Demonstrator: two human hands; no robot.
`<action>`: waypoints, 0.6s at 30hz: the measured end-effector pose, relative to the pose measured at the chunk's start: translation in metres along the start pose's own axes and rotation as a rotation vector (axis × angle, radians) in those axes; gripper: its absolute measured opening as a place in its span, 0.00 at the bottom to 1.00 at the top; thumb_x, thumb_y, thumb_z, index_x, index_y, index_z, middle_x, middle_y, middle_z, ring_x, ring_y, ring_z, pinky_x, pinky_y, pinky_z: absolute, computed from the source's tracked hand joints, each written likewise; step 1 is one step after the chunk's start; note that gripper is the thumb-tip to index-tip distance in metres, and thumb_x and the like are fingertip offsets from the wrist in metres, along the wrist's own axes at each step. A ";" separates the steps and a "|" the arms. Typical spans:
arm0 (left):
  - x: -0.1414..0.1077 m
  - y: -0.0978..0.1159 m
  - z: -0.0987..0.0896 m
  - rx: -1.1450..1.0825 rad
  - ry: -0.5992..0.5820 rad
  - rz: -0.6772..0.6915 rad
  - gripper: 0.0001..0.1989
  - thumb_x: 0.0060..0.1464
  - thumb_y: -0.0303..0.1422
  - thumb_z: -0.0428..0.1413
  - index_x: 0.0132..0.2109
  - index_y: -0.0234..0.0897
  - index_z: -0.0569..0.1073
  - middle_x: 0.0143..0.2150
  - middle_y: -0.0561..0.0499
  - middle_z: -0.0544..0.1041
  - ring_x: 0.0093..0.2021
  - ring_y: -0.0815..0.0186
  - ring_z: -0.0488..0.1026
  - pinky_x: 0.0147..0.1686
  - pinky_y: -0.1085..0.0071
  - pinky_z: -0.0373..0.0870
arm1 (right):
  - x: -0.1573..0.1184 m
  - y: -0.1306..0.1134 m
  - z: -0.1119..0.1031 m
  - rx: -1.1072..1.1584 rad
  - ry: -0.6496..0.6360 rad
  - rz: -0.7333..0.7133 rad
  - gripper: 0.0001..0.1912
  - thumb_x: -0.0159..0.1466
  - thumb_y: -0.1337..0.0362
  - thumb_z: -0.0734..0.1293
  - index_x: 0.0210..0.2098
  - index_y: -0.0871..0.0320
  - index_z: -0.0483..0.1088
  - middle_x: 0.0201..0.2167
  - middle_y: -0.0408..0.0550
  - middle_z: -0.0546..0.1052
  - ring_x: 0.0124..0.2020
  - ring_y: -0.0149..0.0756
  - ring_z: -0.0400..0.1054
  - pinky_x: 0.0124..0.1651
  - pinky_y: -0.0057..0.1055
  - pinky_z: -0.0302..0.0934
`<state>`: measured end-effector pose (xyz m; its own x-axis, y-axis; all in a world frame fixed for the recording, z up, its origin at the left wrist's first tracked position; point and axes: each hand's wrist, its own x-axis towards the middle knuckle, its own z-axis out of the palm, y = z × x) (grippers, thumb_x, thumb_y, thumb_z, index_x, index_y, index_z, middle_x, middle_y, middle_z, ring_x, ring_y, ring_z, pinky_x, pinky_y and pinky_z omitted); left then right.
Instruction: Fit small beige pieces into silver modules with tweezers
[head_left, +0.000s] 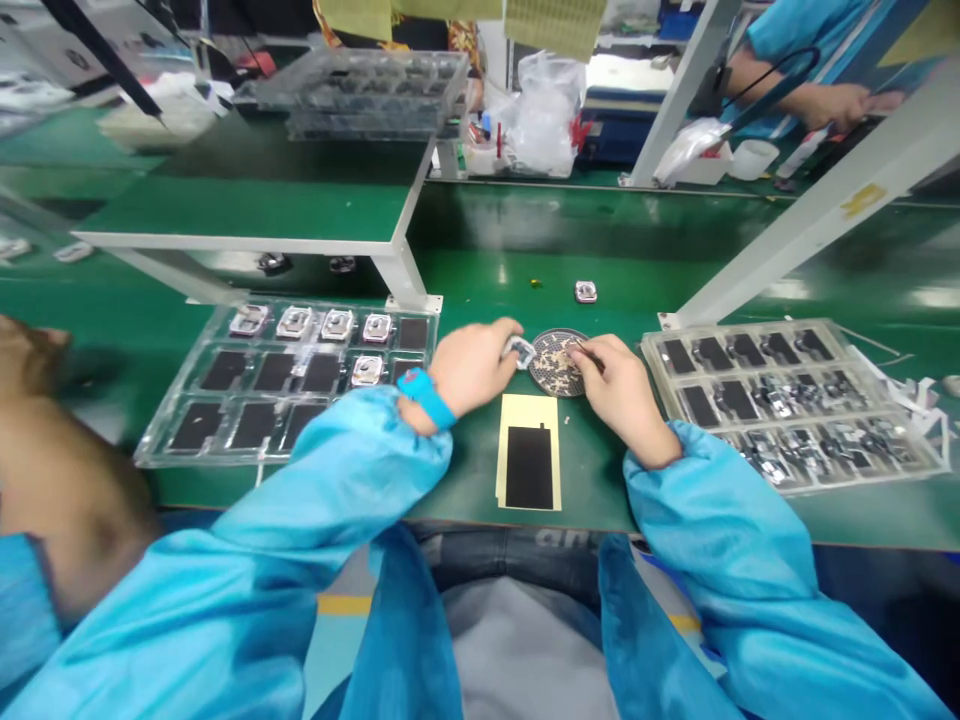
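Head view. Step, as judged: close work at a round, dark, perforated dish [559, 337] strewn with small beige pieces. The left hand [474, 365] pinches a small silver-and-white metal case [521, 351] between thumb and fingertips at the dish's left edge. The right hand [619, 385] has its fingers closed on a slim dark tool [592, 352], probably tweezers, its tip over the right part of the dish. Whether the tip grips a piece: cannot tell.

Handling demand, as judged: a light, exact pinch on one beige piece without disturbing its neighbours; the case held steady and level close by.

Pose: left forearm comes in from lower left, turquoise band [426, 397] at the wrist, back of the hand up, fingers curled toward the dish. Right forearm comes in from lower right, wrist low near the green tabletop [600, 450], thumb and fingers angled inward. The hands face each other across the dish, apart.

Surroundings: a pale yellow card [529, 410] bearing a black rectangle [529, 470] lies in front of the dish. Another silver case [586, 292] sits beyond it. Clear plastic compartment tray [202, 460] at left, with silver cases in some compartments; pale plastic tray [739, 328] at right, holding dark and metallic parts. A co-worker's blurred arm [67, 450] is at far left.
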<state>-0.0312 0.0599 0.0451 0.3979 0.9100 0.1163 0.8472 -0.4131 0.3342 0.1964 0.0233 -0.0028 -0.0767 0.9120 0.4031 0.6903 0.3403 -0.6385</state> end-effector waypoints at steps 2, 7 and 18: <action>0.041 -0.012 -0.006 0.082 0.010 -0.066 0.16 0.62 0.34 0.55 0.56 0.42 0.77 0.43 0.45 0.82 0.45 0.51 0.79 0.45 0.58 0.72 | 0.001 0.004 0.000 -0.017 0.038 0.029 0.08 0.70 0.62 0.65 0.42 0.56 0.77 0.41 0.52 0.78 0.44 0.46 0.74 0.50 0.43 0.68; 0.138 -0.029 0.012 0.083 -0.009 -0.214 0.20 0.62 0.33 0.55 0.59 0.36 0.76 0.55 0.38 0.79 0.56 0.48 0.75 0.56 0.56 0.70 | 0.001 -0.005 0.002 0.102 0.093 -0.004 0.11 0.71 0.60 0.65 0.39 0.57 0.78 0.37 0.50 0.77 0.40 0.42 0.73 0.45 0.39 0.68; 0.181 0.018 0.083 0.094 -0.085 0.202 0.27 0.63 0.44 0.56 0.62 0.32 0.73 0.64 0.34 0.69 0.64 0.44 0.63 0.62 0.47 0.58 | -0.007 -0.020 -0.004 0.423 0.047 0.147 0.25 0.73 0.45 0.59 0.31 0.55 0.76 0.27 0.46 0.77 0.26 0.35 0.71 0.32 0.35 0.67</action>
<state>0.0858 0.2142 -0.0055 0.5877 0.8039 0.0912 0.7747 -0.5917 0.2231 0.1864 0.0094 0.0096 0.0391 0.9495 0.3112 0.3363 0.2808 -0.8989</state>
